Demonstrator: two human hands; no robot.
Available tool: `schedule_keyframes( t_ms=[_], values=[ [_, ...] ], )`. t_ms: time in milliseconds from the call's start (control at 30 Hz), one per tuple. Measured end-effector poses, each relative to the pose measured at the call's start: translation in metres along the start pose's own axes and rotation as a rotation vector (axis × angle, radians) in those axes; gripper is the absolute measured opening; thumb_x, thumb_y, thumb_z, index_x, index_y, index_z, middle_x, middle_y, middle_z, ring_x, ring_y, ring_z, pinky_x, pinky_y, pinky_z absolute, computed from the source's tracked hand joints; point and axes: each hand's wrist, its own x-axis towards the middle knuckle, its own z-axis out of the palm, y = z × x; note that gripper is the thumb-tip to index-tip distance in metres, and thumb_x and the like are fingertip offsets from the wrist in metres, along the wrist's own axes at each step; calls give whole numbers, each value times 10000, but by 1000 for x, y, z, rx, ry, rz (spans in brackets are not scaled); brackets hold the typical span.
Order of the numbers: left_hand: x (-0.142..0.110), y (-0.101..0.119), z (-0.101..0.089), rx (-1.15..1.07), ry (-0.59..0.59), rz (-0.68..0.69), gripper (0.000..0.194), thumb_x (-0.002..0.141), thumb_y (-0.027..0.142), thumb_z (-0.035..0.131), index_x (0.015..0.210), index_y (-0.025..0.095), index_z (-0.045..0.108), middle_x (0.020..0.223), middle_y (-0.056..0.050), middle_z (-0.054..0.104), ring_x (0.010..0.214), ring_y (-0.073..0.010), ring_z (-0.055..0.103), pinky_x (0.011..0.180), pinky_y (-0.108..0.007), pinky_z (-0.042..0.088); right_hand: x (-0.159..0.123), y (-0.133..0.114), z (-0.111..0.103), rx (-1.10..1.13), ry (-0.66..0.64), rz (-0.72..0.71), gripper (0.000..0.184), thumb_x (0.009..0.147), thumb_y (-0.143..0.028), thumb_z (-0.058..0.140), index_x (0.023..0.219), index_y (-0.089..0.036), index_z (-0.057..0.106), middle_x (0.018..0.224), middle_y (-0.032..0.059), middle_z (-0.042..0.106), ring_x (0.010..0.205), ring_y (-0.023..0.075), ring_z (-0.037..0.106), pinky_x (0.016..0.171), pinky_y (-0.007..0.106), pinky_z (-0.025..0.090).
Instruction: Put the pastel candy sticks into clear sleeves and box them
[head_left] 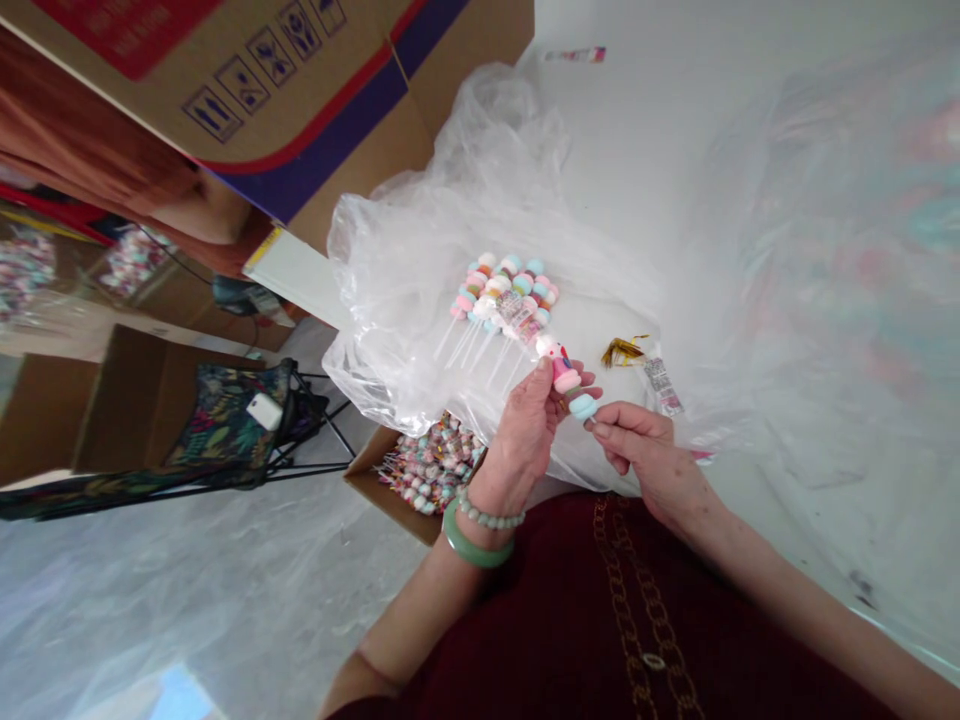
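Between my two hands is a marshmallow skewer [568,383] with white, pink and pale blue pieces. My left hand [531,415] is closed around its upper part, thumb on the near side. The fingers of my right hand [646,445] pinch its lower end, just below the blue piece. Just beyond my left hand, several similar skewers [480,284] lie side by side, their white sticks pointing towards me. A clear printed wrapper [519,314] rests on them. To the right are a bunch of gold twist ties [622,351] and another printed wrapper [663,387].
Crumpled clear plastic [405,245] covers part of the white table [637,120]. A large cardboard box [352,130] stands at the upper left, a person's arm [210,208] beside it. Below the table edge, an open carton [367,478] holds many skewers. A folding chair [225,420] carries a phone [264,411].
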Motion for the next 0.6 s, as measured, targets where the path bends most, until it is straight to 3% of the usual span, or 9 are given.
schedule_keyframes(
  t_ms=[100,233,367,467,600],
  values=[
    [6,11,-9,-68,-69,-68,190,815,261,621,962,144,645,984,-76,681,934,-222,657,892,-382,483,1,-1,-1,17,-12,13,144,750,-329,641,724,-187,640,524,-48,428,487,85,346,430,218,243],
    [10,31,-21,-167,-216,-50,450,712,-9,598,1103,214,609,1125,-38,654,1139,-224,574,1002,-403,418,2,-2,-4,8,-2,60,148,728,-323,657,724,-175,645,503,-52,428,471,77,339,424,217,228],
    [9,41,-23,-217,-293,-76,348,758,130,640,1099,196,620,1027,-55,678,1118,-277,585,975,-465,437,5,-4,-6,-15,40,93,175,715,-333,664,669,-169,620,477,-58,418,449,68,321,420,217,218],
    [10,38,-19,-201,-220,-105,222,816,274,632,1000,150,650,895,-63,680,1001,-262,639,940,-451,465,5,-4,-9,-39,65,89,162,706,-320,666,659,-172,619,474,-58,423,448,69,329,420,218,225],
    [12,22,-9,-202,-87,-52,163,844,282,607,877,128,650,902,-65,676,962,-223,652,946,-388,467,5,-3,-10,-7,82,100,152,697,-305,681,664,-167,625,460,-60,414,435,65,314,404,212,202]
  ],
)
